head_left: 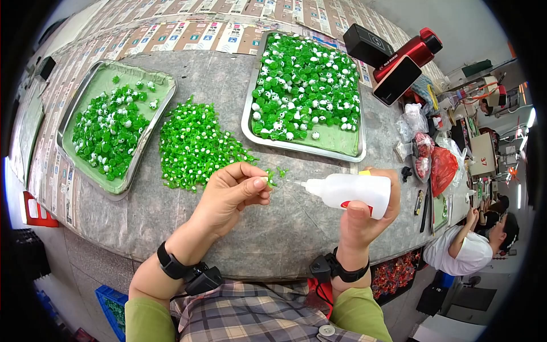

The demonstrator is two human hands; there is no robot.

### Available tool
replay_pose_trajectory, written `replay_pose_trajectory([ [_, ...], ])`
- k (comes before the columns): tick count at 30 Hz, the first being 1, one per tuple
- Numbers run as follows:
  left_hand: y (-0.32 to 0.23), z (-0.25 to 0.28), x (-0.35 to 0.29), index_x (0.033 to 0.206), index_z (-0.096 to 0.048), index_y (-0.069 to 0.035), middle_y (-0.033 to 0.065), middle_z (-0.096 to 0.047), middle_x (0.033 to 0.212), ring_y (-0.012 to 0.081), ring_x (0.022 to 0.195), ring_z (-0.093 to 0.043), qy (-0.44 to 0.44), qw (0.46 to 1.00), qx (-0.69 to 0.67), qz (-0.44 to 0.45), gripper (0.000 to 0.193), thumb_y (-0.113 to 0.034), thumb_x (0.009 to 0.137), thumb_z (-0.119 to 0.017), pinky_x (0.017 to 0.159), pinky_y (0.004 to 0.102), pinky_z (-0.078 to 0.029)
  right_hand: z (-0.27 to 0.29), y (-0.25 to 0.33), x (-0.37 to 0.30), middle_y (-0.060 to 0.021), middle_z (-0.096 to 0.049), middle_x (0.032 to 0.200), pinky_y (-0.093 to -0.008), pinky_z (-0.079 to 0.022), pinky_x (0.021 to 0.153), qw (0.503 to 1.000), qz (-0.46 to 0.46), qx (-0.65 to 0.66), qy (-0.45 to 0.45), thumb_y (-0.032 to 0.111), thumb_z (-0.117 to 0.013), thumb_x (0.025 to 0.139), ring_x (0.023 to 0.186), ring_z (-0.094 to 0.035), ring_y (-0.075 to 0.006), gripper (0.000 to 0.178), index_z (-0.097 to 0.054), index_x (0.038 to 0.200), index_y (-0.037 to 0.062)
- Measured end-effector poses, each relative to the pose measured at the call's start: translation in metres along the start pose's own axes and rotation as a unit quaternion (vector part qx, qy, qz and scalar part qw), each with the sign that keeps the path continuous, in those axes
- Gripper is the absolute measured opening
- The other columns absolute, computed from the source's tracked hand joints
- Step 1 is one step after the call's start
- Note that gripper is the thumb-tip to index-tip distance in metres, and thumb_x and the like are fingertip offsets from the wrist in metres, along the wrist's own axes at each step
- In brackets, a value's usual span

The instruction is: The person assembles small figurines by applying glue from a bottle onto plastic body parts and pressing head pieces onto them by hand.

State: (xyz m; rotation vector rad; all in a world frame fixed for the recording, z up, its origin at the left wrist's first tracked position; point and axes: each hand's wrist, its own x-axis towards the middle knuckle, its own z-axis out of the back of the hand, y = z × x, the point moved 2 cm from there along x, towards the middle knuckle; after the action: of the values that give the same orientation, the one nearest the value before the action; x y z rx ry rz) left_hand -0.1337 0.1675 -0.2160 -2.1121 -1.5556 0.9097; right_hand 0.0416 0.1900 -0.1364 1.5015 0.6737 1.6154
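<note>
My left hand (236,191) pinches a small green plastic piece (270,178) between thumb and fingertips. In my right hand (370,214) is a white squeeze bottle (353,192) with a thin needle tip, lying nearly level. Its tip points left and ends close to the green piece; whether they touch I cannot tell. Another small green piece (282,172) shows just beyond the tip. Beyond my left hand lies a loose pile of small green pieces (196,145) with white spots.
A metal tray (247,122) of green pieces with white balls stands at the back right. Another tray (129,176) with similar pieces sits at the left. A red bottle (419,48), black phone (397,81) and black box (367,44) occupy the far right. A person (464,248) sits further right.
</note>
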Motion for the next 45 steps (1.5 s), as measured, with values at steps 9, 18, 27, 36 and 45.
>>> replay_pose_trajectory([
  [9,-0.003,-0.002,-0.001,0.089,-0.055,-0.003,0.0031,-0.057,0.075,0.0103,0.067,-0.055,-0.022,0.997,0.037,-0.062,0.016,-0.009,0.075,-0.060,0.063,0.0243,-0.048,0.001,-0.005,-0.001,-0.0022,-0.047,0.072,-0.0209,-0.036,0.055,1.000,-0.009,-0.002,0.019,0.039,-0.071,0.061,0.062,-0.046,-0.0097,0.046,-0.050,0.078,0.0022],
  [18,-0.003,-0.003,0.000,0.086,-0.054,-0.004,0.0038,-0.057,0.076,0.0121,0.068,-0.056,-0.023,0.997,0.036,-0.058,0.013,-0.006,0.075,-0.059,0.064,0.0261,-0.049,0.007,-0.010,-0.002,-0.0044,-0.052,0.074,-0.0218,-0.041,0.053,0.999,0.028,-0.008,0.034,0.030,-0.074,0.061,0.061,-0.052,-0.0113,0.040,-0.051,0.080,0.0018],
  [27,-0.004,-0.003,-0.002,0.087,-0.056,-0.003,0.0030,-0.057,0.076,0.0106,0.067,-0.055,-0.036,0.997,0.027,-0.059,0.014,-0.008,0.075,-0.060,0.064,0.0243,-0.048,0.073,-0.054,0.031,-0.0086,-0.056,0.088,-0.0263,-0.046,0.069,0.986,-0.143,0.066,-0.057,0.009,-0.060,0.075,0.079,-0.055,-0.0145,0.033,-0.042,0.100,-0.0023],
  [36,-0.002,-0.001,0.000,0.087,-0.054,-0.003,0.0032,-0.057,0.077,0.0108,0.069,-0.055,-0.040,0.997,0.031,-0.060,0.012,-0.006,0.076,-0.058,0.066,0.0263,-0.049,0.147,-0.137,0.010,-0.0113,-0.053,0.102,-0.0264,-0.042,0.078,0.968,-0.244,-0.030,-0.051,0.002,-0.057,0.074,0.091,-0.051,-0.0152,0.034,-0.042,0.105,-0.0021],
  [45,-0.001,0.002,0.000,0.087,-0.055,-0.003,0.0032,-0.057,0.076,0.0105,0.068,-0.055,-0.045,0.997,0.033,-0.058,0.011,-0.007,0.077,-0.058,0.065,0.0261,-0.049,0.075,-0.054,0.047,-0.0090,-0.057,0.081,-0.0273,-0.040,0.059,0.942,-0.005,-0.332,0.043,0.010,-0.062,0.069,0.069,-0.052,-0.0187,0.024,-0.054,0.090,0.0013],
])
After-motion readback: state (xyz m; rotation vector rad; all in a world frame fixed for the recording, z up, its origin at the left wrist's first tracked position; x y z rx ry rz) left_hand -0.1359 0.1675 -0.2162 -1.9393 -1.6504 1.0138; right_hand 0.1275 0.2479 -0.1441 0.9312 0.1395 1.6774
